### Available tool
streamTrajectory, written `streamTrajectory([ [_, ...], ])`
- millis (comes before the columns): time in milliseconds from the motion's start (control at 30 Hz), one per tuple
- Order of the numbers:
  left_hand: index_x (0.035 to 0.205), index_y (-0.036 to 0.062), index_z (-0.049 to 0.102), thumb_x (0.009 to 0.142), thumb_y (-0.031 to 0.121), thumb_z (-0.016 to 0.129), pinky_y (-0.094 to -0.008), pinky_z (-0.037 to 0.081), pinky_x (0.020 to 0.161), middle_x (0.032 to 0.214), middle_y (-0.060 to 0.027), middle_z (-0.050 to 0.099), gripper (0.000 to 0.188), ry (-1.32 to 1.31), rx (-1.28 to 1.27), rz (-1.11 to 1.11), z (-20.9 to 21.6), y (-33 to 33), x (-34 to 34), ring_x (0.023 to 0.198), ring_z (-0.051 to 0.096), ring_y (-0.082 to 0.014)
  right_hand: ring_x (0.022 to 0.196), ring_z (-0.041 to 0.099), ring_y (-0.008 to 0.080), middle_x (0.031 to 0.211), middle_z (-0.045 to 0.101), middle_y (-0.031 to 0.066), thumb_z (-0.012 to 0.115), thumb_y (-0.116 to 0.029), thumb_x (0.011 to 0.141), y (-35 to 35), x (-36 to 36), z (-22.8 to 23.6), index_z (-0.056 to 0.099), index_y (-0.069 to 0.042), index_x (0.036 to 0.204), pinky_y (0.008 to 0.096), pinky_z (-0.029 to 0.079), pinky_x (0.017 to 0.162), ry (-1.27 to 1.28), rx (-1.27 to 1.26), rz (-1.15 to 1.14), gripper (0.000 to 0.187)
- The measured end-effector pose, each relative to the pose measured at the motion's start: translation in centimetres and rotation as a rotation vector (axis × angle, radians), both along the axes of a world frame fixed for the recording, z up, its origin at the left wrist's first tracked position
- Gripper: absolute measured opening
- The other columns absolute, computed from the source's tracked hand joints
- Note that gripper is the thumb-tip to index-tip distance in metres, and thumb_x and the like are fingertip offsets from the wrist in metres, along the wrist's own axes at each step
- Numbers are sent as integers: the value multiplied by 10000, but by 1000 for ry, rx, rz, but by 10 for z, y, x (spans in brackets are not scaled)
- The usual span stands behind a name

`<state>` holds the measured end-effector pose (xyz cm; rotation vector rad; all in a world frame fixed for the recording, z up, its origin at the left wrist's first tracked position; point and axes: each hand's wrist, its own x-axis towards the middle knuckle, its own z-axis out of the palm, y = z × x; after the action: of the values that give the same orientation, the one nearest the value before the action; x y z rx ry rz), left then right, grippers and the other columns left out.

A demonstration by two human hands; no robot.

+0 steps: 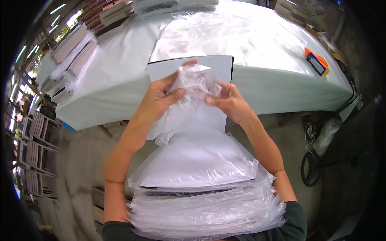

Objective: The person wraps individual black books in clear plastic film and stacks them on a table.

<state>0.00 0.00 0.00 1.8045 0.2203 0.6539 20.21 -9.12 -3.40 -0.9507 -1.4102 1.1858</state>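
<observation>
A crumpled clear plastic bag (pixel 196 80) is bunched up between my two hands. My left hand (pixel 160 98) pinches its left side between thumb and fingers, and my right hand (pixel 231 102) grips its right side the same way. Just beyond them, a flat white board (pixel 222 72) with a dark right edge stands against the table front, its lower part hidden. Closer to my body is a stack of plastic-wrapped boards (pixel 207 209). On top of that stack, a white sheet (pixel 197 158) shows through loose plastic.
A long table with a pale cloth (pixel 108 96) curves ahead. On it lie clear plastic sheets (pixel 201 34), an orange and blue tape dispenser (pixel 317 63) at right and wrapped stacks (pixel 74 54) at left. Chairs (pixel 38 148) line the left; a dark wheel-like ring (pixel 309 168) is at right.
</observation>
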Motion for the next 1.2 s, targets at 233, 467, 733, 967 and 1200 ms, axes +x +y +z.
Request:
streamTrajectory([
  [233, 1372, 57, 330, 858, -45, 479, -344, 404, 973, 1436, -90, 297, 545, -101, -65, 127, -15, 18, -39, 1206, 444, -234, 614, 509, 53, 769, 554, -8, 652, -7, 742, -7, 40, 6, 485, -11, 1097, 226, 390, 482, 528, 141, -428, 393],
  [467, 1430, 62, 158, 663, 703, 602, -432, 260, 1047, 1452, -156, 236, 1094, 103, 240, -73, 36, 43, -9, 1330, 257, -309, 667, 480, 44, 795, 530, -6, 716, 57, 635, -17, 13, 43, 464, -58, 1202, 187, 379, 535, 20, 364, -164, 631],
  [733, 1373, -22, 287, 933, 347, 462, -287, 345, 981, 1256, -135, 516, 600, 360, -110, -456, 3, 9, 22, 1148, 466, -153, 705, 479, 47, 821, 526, -1, 737, 42, 628, -18, 39, 37, 494, -78, 1210, 196, 396, 575, -197, 242, -293, 641],
  [967, 1313, -55, 367, 923, 230, 508, -290, 417, 956, 1251, -131, 507, 503, 141, -419, -270, -19, 2, 35, 1121, 508, -175, 806, 508, 153, 1030, 512, 49, 756, -25, 638, -10, 29, 19, 578, -82, 1036, 283, 438, 673, -684, 606, -698, 439],
  [1200, 1175, -58, 510, 901, 320, 544, -286, 458, 892, 1071, -102, 575, 468, 113, -696, -151, -25, -8, 28, 1008, 559, -159, 952, 492, 244, 1072, 525, 53, 708, -23, 596, -23, -5, 31, 632, -87, 833, 375, 385, 856, -921, 926, -424, 257],
])
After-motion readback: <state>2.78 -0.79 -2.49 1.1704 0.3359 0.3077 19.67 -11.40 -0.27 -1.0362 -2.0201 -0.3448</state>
